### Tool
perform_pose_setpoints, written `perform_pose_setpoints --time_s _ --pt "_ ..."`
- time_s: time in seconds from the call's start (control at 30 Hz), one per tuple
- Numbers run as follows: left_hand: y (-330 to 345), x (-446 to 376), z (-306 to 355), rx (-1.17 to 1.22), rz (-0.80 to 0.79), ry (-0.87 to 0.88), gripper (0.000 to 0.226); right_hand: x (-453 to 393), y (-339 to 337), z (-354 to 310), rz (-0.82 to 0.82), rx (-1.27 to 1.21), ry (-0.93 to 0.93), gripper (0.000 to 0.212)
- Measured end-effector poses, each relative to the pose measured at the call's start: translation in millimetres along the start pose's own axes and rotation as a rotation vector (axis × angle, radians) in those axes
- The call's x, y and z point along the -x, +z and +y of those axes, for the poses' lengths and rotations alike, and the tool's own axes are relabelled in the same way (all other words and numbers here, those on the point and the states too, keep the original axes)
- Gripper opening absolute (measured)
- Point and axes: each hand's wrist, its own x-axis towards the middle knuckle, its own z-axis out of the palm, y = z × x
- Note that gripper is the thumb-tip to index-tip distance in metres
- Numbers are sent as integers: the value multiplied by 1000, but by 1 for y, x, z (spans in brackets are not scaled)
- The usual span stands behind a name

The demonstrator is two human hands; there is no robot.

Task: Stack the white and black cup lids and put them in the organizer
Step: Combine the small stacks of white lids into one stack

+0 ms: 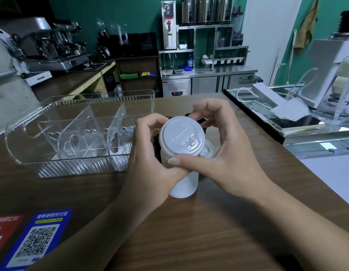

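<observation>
Gripping white lid stack (pixel 182 137), both hands' fingers (pixel 150 122) wrapped round, black lids (pixel 199 121) behind, clear organizer (pixel 72 137) left

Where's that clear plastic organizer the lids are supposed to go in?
The clear organizer sits on the wooden counter, left of centre in the head view, just left of the hands holding the white lid stack.

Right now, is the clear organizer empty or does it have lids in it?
Empty: the clear organizer shows only bare dividers; the white lids are in both hands.
</observation>
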Motion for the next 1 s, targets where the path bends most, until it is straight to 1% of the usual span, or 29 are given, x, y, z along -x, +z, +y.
perform_pose_setpoints --time_s 0.07,0.13,0.23,0.3,0.47,0.57,0.7,0.83,1.0 --pt "-1 0 1 -1 -21 -16 91 -1 -1 2 1 13 -17 89" --pt "-1 0 1 25 -48 -40 97 -3 -4 5 -1 10 -22 79" --pt "1 2 0 121 -107 -127 100 -4 -7 10 -24 10 2 61" --pt "2 3 0 152 -148 -172 100 -3 -9 11 -55 36 20 54" --pt "3 5 -2 116 -185 -243 102 -4 -13 14 -140 96 7 40" --pt "4 6 -5 92 -189 -285 108 -4 -13 19 -195 101 41 37" --pt "3 7 -10 105 -205 -300 112 -3 -11 23 -221 101 58 35" --pt "3 7 -11 101 -218 -304 110 -4 -12 24 -258 63 65 34" --pt "4 7 -7 129 -226 -317 104 -4 -13 26 -311 -2 125 35"
